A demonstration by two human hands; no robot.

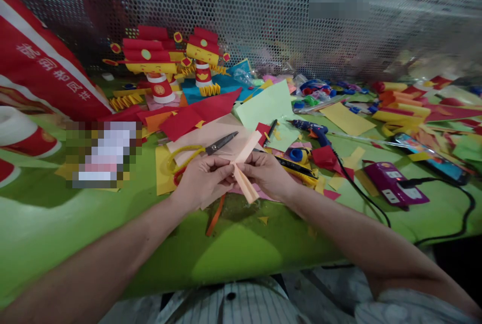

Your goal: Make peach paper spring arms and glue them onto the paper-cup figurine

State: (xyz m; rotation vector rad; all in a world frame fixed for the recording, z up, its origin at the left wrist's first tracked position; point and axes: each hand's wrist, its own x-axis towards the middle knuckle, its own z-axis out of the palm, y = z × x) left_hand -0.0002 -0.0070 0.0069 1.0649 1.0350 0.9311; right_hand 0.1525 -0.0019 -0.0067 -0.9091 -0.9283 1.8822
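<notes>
Between my two hands is a folded strip of pale peach paper (245, 186), pinched at its middle, one end pointing up and the other down toward me. My left hand (205, 176) closes its thumb and fingers on the strip from the left. From the right, my right hand (269, 173) grips the same spot with curled fingers. Scissors (222, 143) with yellow handles lie just beyond my left hand, on sheets of coloured paper. A thin orange paper strip (216, 216) lies below my left hand. Past my right hand rests a blue glue gun (311, 128).
Two red-and-yellow paper figures (161, 85) stand at the back. On the right are a purple power socket (395, 183) with a black cord and a phone (429, 158). Paper cups (28, 133) and a red bag (45, 58) stand left. A perforated metal screen (256, 17) rises behind the green table (158, 268).
</notes>
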